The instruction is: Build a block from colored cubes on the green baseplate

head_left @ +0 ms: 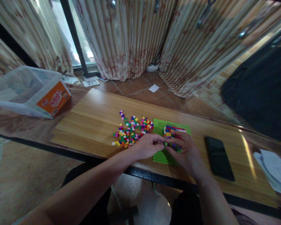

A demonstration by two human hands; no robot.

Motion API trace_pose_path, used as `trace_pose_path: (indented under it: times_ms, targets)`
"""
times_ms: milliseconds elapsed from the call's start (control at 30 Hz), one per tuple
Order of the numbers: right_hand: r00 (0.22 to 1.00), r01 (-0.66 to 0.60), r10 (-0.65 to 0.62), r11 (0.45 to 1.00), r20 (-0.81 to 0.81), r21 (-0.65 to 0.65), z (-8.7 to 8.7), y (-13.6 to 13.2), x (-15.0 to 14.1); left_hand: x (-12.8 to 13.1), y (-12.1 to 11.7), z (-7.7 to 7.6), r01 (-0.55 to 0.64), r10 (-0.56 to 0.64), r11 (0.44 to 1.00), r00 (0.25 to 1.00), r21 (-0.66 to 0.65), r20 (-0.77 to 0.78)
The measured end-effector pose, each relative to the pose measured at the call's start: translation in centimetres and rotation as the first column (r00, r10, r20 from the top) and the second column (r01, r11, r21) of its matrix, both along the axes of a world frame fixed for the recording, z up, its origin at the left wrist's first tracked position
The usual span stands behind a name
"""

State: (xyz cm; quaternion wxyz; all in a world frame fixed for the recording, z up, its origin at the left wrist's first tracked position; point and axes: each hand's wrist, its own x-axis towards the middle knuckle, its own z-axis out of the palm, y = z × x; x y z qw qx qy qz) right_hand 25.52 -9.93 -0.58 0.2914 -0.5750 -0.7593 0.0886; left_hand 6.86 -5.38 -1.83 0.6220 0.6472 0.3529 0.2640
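Right of the frame's centre, a build of coloured bricks sits on a green baseplate. The person's 2 hands meet there: the left hand has its fingertips close together at the build's left side (I cannot tell whether they pinch a brick), and the right hand curves over it, its grip hidden. Loose bricks lie mid-frame; a dark phone lies lower right.

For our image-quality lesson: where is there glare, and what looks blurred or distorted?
Head view: washed-out window, pale sheen on the tabletop at far left, bright streak beside the phone; also in the head view, curtains stretched and smeared at upper right, loose bricks soft in detail.
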Motion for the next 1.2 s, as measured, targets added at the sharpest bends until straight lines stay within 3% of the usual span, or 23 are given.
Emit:
trace_pose_path:
  times_ms: [1200]
  targets:
    - [0.999,-0.043,0.044,0.999,-0.025,0.017,-0.02,0.11,0.40,-0.45,0.01,0.39,0.182,-0.165,0.964,0.981,0.195,-0.104]
